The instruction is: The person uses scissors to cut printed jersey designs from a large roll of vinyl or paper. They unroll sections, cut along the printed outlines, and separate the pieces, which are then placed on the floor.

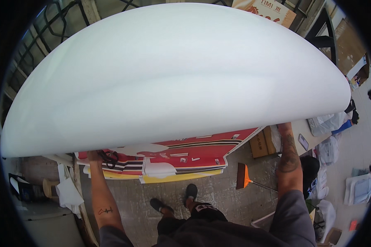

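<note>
A large white sheet (181, 78) with a smooth surface bulges across most of the view, its near edge curving downward. My left hand (94, 154) reaches under this edge at the left, beside a black strap-like item (109, 158). At the right, my right hand (284, 127) goes behind the same edge. The sheet hides the fingers of both hands, so their grip does not show. Below the sheet lies a stack of red printed sheets (198, 154) with striped borders, with yellow ones (181, 177) at the bottom of the stack.
An orange broom (244, 176) lies on the grey floor right of my feet. A cardboard box (261, 144) sits beside the printed stack. On the pale surface at right are a phone (303, 141) and a white plastic bag (326, 123). Dark metal bars (41, 33) stand behind the sheet.
</note>
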Available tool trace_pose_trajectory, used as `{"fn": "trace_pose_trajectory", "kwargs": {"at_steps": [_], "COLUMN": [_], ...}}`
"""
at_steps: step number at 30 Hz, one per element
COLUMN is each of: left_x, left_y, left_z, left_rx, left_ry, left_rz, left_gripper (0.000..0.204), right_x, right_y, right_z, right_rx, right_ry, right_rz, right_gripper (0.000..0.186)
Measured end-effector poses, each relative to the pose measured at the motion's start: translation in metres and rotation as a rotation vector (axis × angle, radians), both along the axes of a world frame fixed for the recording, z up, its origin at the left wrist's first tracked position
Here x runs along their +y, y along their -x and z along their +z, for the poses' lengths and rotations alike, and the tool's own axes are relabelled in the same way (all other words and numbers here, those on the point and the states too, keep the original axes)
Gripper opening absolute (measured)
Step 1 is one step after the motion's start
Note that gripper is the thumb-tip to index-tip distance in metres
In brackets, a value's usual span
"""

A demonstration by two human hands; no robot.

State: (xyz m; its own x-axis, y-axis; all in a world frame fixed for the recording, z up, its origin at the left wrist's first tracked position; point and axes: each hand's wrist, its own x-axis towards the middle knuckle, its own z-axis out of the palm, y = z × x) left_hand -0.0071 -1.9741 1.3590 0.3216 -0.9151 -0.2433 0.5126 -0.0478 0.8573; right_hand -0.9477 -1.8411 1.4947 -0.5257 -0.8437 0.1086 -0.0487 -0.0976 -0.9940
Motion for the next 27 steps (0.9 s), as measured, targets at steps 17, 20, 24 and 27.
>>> {"fn": "trace_pose_trajectory", "kwargs": {"at_steps": [17,20,24,27], "left_x": [0.236,0.265,0.257,0.250], "left_y": [0.012,0.031,0.021,-0.002], "left_z": [0.037,0.035,0.035,0.049], "left_rx": [-0.261,0.072,0.147,0.082], "left_ry": [-0.628,-0.572,-0.343,-0.200], "left_rz": [-0.122,-0.177,-0.170,-0.145], "left_gripper": [0.037,0.043,0.044,0.041], "right_x": [0.160,0.204,0.208,0.199], "right_y": [-0.310,-0.538,-0.733,-0.803], "right_z": [-0.143,-0.166,-0.131,-0.107], "right_rx": [0.289,0.111,0.039,0.157], "right_ry": [-0.127,-0.345,-0.316,-0.238], "right_rz": [0.042,0.974,0.971,0.956], "right_gripper": [0.027,0.036,0.045,0.042]}}
